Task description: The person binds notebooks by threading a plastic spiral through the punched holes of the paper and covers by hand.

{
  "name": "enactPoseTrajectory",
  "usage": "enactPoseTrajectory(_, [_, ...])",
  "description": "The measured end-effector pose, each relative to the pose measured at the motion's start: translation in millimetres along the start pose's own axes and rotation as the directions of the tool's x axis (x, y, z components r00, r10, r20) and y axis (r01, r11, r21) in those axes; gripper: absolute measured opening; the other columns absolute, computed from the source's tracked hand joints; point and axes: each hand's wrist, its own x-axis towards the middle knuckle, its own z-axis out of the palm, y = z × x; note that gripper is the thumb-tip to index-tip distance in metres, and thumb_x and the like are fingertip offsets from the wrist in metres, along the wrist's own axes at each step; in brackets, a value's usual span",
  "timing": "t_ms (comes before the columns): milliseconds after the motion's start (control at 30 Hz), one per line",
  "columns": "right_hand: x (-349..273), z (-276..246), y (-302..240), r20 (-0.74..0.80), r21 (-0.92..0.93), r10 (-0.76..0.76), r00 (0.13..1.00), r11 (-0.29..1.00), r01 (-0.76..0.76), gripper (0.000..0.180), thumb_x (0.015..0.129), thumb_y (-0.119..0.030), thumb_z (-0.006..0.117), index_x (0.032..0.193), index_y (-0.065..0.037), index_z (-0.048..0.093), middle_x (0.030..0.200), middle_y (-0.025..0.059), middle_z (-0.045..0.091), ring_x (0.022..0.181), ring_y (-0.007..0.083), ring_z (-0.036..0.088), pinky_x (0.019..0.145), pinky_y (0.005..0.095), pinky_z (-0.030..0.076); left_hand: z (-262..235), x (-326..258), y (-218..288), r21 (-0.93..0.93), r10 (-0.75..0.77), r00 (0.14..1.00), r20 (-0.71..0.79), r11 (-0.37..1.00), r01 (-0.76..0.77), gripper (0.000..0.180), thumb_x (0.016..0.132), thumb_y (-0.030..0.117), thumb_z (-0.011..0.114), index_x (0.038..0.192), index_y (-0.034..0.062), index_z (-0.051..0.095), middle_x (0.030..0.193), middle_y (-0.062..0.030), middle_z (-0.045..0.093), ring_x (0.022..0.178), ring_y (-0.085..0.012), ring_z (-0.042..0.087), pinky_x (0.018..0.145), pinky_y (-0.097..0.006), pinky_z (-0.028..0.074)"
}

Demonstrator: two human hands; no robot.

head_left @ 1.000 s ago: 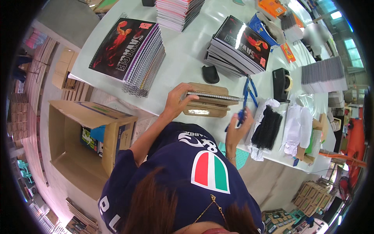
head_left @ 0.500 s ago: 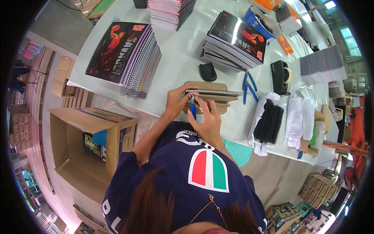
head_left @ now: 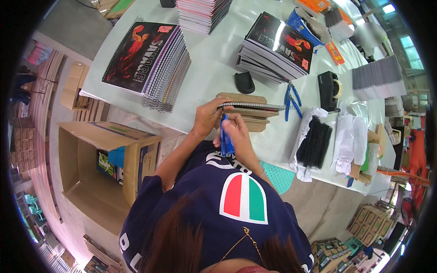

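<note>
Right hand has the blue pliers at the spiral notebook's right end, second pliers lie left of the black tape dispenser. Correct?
Wrong end: the head view shows the right hand with the blue pliers at the spiral notebook's left end. The second pliers do lie left of the black tape dispenser.

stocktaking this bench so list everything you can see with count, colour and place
White-topped table: 1, white, centre
Wire-bound notebook: 1, silver coil, in left hand
Flat board stand: 1, brown, by notebook
Blue-handled pliers: 2, blue, right hand and table
Glossy-covered book stacks: 2, black, left and far right-centre
Pale-edged paper stack: 1, white-pink, far edge
Tape dispenser: 1, black, right
Rounded object: 1, black, beyond stand
Binding coils: uncounted, black, in white wrapping, right
Open cardboard box: 1, brown, left of table
Perforated panel: 1, teal, below table edge
Background clutter: uncounted, mixed, around rim
Left hand: 1, bare, on notebook
Right hand: 1, bare, on pliers
</note>
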Motion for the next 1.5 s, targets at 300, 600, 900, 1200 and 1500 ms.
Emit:
enactPoseTrajectory(300, [-24.3,-53.6,39.1,-0.245,-0.315,-0.234,0.941,0.937,0.151,0.043,0.095,-0.01,0.054,0.135,0.002,0.043,0.12,0.0146,0.051,0.109,0.0222,0.053,0.095,0.0332,0.041,-4.2,3.3,8.5,0.107,0.024,0.998,0.051,0.994,-0.03,0.025,0.087,0.006,0.061,0.112,0.0053,0.064,0.103,-0.0123,0.069,0.093,-0.0272,0.068,0.082,-0.034,0.053])
enactPoseTrajectory(600, [-31.4,-190.8,112.0,-0.323,-0.908,-0.506,0.8,0.404,-0.111,0.044,0.094,-0.015,0.055,0.133,0.002,0.044,0.125,0.023,0.046,0.116,0.0365,0.045,0.102,0.0446,0.033,-11.2,5.7,45.4,0.085,-0.126,0.989,0.077,0.989,0.119,0.024,0.092,0.008,0.059,0.115,0.0032,0.063,0.11,-0.0131,0.068,0.102,-0.027,0.065,0.09,-0.034,0.05])
enactPoseTrajectory(900, [-28.1,-201.5,124.6,-0.273,-0.943,-0.506,0.819,0.307,-0.125,0.044,0.088,-0.015,0.06,0.128,0.001,0.049,0.125,0.0238,0.047,0.117,0.0403,0.042,0.103,0.0501,0.031,-84.0,46.6,164.4,0.483,0.147,0.989,0.011,0.865,-0.134,0.026,0.087,0.002,0.056,0.112,0.0059,0.058,0.108,-0.0134,0.063,0.093,-0.0306,0.064,0.081,-0.037,0.051])
enactPoseTrajectory(1200, [-29.6,-200.8,125.7,-0.295,-0.939,-0.514,0.806,0.31,-0.146,0.044,0.09,-0.019,0.059,0.129,-0.002,0.049,0.126,0.0216,0.048,0.117,0.04,0.042,0.103,0.0501,0.031,-200.1,123.9,273.7,0.613,0.389,0.898,-0.203,0.766,-0.194,0.024,0.097,0.017,0.048,0.117,0.0054,0.055,0.098,-0.005,0.058,0.087,-0.0113,0.054,0.08,-0.028,0.045])
enactPoseTrajectory(1500, [-27.8,-198.1,120.9,-0.282,-0.943,-0.524,0.804,0.305,-0.132,0.042,0.089,-0.015,0.059,0.127,-0.001,0.05,0.123,0.0217,0.047,0.115,0.0401,0.043,0.101,0.0507,0.032,-240.9,211.1,242.2,0.887,0.199,0.969,0.147,0.406,-0.218,0.033,0.085,0.019,0.037,0.097,0.0031,0.063,0.087,-0.0152,0.058,0.078,-0.0265,0.053,0.076,-0.037,0.043])
